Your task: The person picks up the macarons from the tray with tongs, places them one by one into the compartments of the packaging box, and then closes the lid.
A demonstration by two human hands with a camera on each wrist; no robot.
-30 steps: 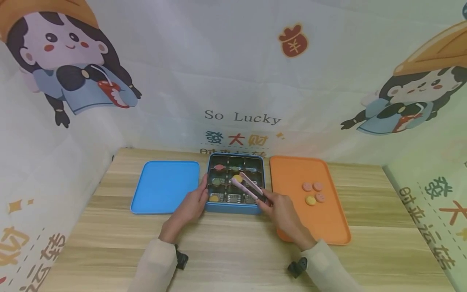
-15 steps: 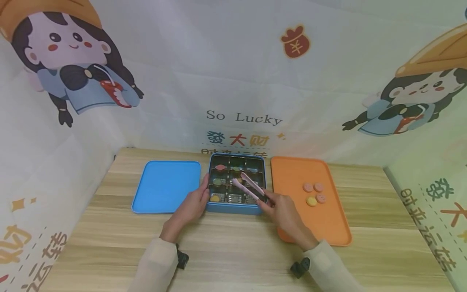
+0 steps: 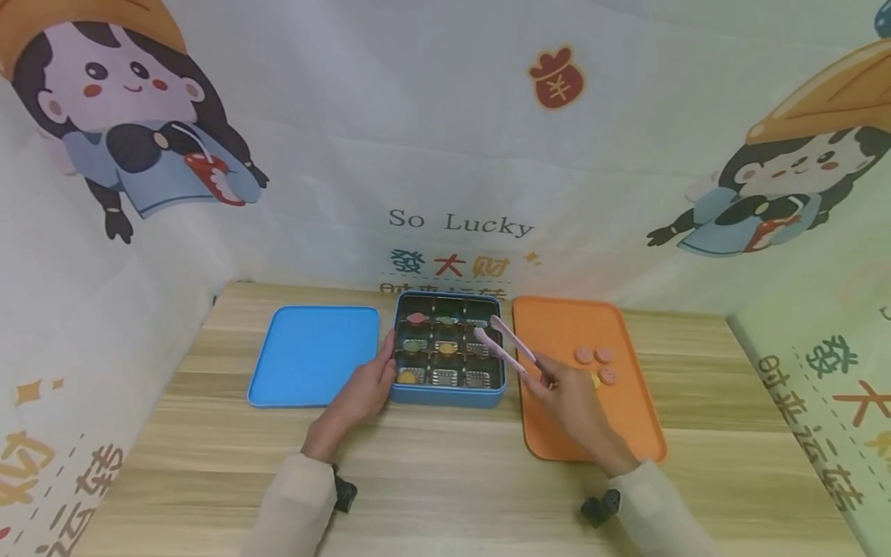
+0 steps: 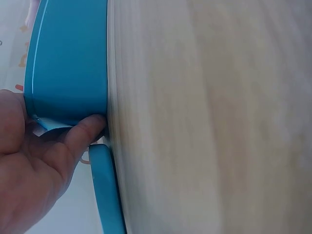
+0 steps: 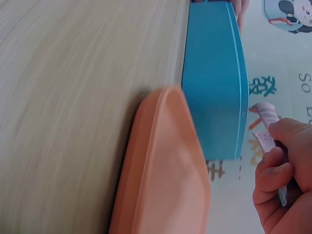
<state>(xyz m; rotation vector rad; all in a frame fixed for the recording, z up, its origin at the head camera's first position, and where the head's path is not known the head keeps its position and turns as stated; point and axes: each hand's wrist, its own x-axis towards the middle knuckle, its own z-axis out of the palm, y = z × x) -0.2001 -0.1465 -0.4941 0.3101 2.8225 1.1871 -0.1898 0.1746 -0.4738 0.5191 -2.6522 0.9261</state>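
Right grip (image 3: 572,396) holds pink tongs (image 3: 502,354), tips ahead over blue box (image 3: 445,398); left grip (image 3: 365,389) rests against its side

Smooth metal-looking box (image 3: 447,398), matt plastic orange tray (image 3: 567,325), wood-grain table (image 3: 445,480), creased cloth backdrop (image 3: 334,155)

Pale wood-grain tabletop (image 3: 445,480), creased white backdrop (image 3: 334,139) on three sides, printed cartoon figures in orange caps (image 3: 156,158) left and right, red pouch motif (image 3: 557,79), black "So Lucky" lettering (image 3: 461,223)
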